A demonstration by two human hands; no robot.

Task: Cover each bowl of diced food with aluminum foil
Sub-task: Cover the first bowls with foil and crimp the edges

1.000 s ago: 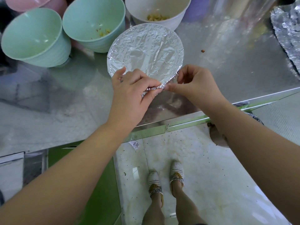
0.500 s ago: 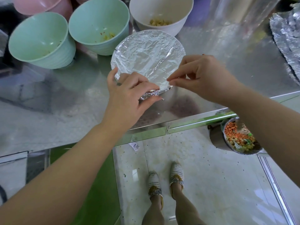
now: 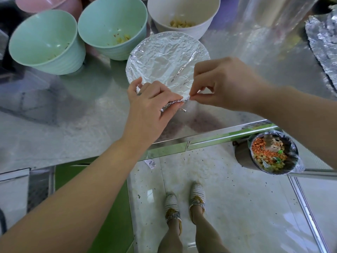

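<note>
A: Just the head view, then. Where is the foil (image 3: 164, 59)?

B: It is stretched flat over a bowl on the steel counter (image 3: 54, 125), near the front edge. The bowl itself is hidden under it. A raised crease runs across the foil's right part.

A: Left hand (image 3: 151, 105)?

B: It is curled over the near rim, fingers on top and thumb below, gripping a crumpled roll of foil edge. That is the same spot as half a second ago.

A: And the right hand (image 3: 224, 83)?

B: Its thumb and forefinger pinch tight on the end of that roll, right against the left fingertips. Half a second ago it pinched higher on the rim, apart from the left hand (a second ago it was down at this spot too).

A: Anything else different?

B: The bin (image 3: 269, 154) of orange and yellow scraps, below the counter edge. The right arm hid it a second ago and half covered it after that. Now it shows nearly whole.

A: Behind the foil?

B: Two green bowls (image 3: 43, 41) (image 3: 113, 26) sit to the left, with a few scraps in them. A white bowl (image 3: 182, 13) of yellow dice is touching the foil's far rim or just behind it (I can't tell which). A pink bowl (image 3: 49, 4) is at the top edge, and a loose sheet (image 3: 324, 44) of foil lies far right.
</note>
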